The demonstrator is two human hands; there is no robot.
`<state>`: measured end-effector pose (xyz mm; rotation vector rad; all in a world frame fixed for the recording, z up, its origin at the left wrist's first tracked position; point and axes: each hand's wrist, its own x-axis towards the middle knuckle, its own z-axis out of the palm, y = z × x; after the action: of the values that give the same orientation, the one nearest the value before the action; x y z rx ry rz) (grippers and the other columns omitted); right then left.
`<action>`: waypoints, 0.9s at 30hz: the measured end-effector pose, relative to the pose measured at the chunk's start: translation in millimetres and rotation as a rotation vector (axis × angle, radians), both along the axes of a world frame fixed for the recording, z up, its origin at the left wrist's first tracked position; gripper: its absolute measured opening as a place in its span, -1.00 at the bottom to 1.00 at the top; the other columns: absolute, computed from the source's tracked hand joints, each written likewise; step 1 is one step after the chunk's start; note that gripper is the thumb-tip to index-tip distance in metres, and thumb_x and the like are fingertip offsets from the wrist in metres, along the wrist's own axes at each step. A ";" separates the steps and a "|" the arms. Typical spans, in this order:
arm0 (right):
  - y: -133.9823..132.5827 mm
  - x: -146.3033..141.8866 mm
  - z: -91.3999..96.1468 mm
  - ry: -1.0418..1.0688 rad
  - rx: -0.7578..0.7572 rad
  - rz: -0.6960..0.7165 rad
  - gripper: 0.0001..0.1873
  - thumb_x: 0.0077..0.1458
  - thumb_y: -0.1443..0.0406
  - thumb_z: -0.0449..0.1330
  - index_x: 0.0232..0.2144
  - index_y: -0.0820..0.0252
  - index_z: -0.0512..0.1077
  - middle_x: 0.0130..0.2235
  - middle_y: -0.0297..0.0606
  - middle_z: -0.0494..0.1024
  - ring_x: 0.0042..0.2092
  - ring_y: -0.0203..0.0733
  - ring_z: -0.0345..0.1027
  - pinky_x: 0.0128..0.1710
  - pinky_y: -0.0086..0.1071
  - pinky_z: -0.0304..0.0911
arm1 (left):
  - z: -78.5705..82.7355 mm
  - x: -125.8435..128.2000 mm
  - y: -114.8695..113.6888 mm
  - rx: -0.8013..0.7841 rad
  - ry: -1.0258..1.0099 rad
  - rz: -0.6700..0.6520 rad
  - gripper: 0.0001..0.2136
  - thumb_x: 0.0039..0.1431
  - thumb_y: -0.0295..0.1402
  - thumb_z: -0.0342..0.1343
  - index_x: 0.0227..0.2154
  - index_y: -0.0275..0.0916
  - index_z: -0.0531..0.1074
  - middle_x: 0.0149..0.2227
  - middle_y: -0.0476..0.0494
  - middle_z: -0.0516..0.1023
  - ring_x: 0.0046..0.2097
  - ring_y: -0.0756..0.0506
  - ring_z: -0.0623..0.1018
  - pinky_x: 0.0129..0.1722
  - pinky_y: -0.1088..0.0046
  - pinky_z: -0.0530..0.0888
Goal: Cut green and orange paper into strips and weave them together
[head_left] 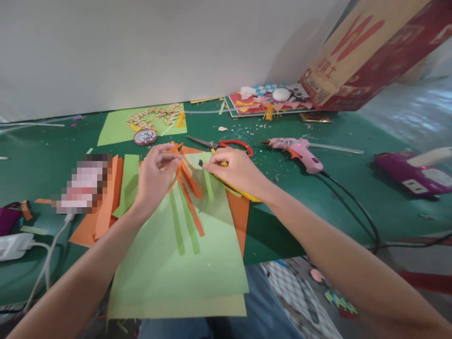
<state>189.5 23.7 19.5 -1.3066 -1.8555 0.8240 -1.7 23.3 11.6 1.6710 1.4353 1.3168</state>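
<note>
My left hand (157,172) is closed at the fingertips on narrow orange paper strips (190,202), which fan out below it. My right hand (235,169) pinches a small black piece (200,163) between thumb and finger; its kind I cannot make out. Both hands are over light green paper sheets (176,278) that overhang the table's front edge. Several green strips (178,226) lie on these sheets. Beneath my right hand runs a long yellow object with a toothed edge (243,192), partly hidden. Orange paper (240,221) shows under the green sheets.
Red-handled scissors (235,145) and a pink glue gun (298,151) with a black cord lie beyond my right hand. A small round dish (145,136) stands behind my left hand. To the left are a blurred phone (84,183) and cable; a purple power block (413,172) sits right.
</note>
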 end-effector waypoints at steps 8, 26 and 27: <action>7.7 -0.1 -15.6 -0.261 0.093 0.048 -0.57 0.05 0.19 0.25 -0.74 0.16 0.23 -0.52 -0.25 0.35 -0.33 -0.17 0.18 -0.33 -0.28 0.05 | -2.1 -1.2 0.2 -0.029 0.341 0.007 -0.69 -0.06 -0.55 0.08 -0.21 -0.17 0.42 -0.33 -0.03 0.57 -0.27 -0.07 0.53 -0.16 0.37 0.44; 4.2 -1.3 -13.2 -0.288 0.087 0.000 -0.70 -0.01 0.33 0.31 -0.64 0.20 0.29 -0.44 -0.29 0.32 -0.37 -0.24 0.16 -0.34 -0.31 0.06 | -7.9 -3.2 -0.4 -0.008 0.382 -0.085 -0.64 -0.08 -0.59 -0.01 -0.19 -0.20 0.46 -0.29 -0.06 0.53 -0.37 -0.01 0.50 -0.24 0.44 0.47; 3.8 -1.6 -11.4 -0.281 0.078 -0.007 -0.70 0.00 0.33 0.31 -0.64 0.19 0.28 -0.43 -0.29 0.32 -0.38 -0.25 0.16 -0.34 -0.31 0.06 | -7.3 -2.9 -0.8 -0.007 0.383 -0.086 -0.63 -0.08 -0.60 -0.02 -0.19 -0.21 0.46 -0.29 -0.06 0.53 -0.38 -0.01 0.49 -0.24 0.44 0.47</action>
<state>187.9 27.4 8.1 -1.4364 -2.0759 0.5801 -4.6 22.5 4.3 2.0359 1.5522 0.9785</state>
